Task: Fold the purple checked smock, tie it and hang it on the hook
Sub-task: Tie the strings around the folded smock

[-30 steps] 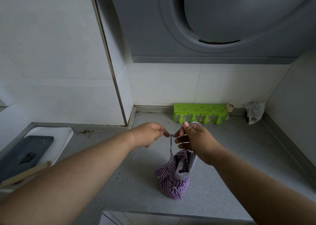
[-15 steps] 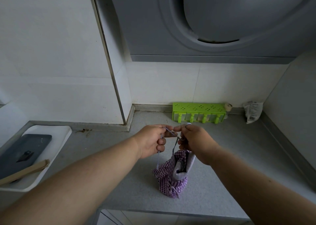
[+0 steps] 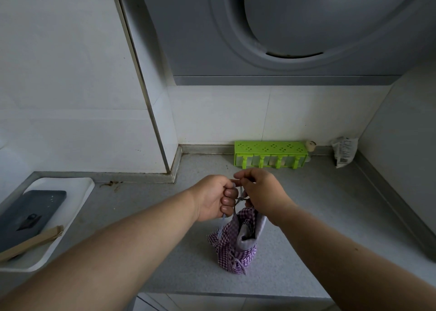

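Above the middle of the grey counter (image 3: 330, 206) both hands have drawn close together since a second ago, when they held the tie (image 3: 240, 199) stretched between them; a small knot now shows in it between the knuckles. Left hand (image 3: 215, 198) has its fingers curled round one end of the tie, and the right hand (image 3: 260, 192) pinches the other end with curled fingers. Folded purple checked smock (image 3: 232, 247) hangs as a bundle just below the fingers, its bottom at the counter; whether it rests there I cannot tell. "ROBAM" is printed on the grey extractor hood (image 3: 271, 27) at top right. Far against the wall stand a green rack (image 3: 270, 154) and, to its right, a printed packet (image 3: 345, 152) whose writing is too small to read. At near left a white tray (image 3: 77, 192) holds a dark phone (image 3: 28, 214).
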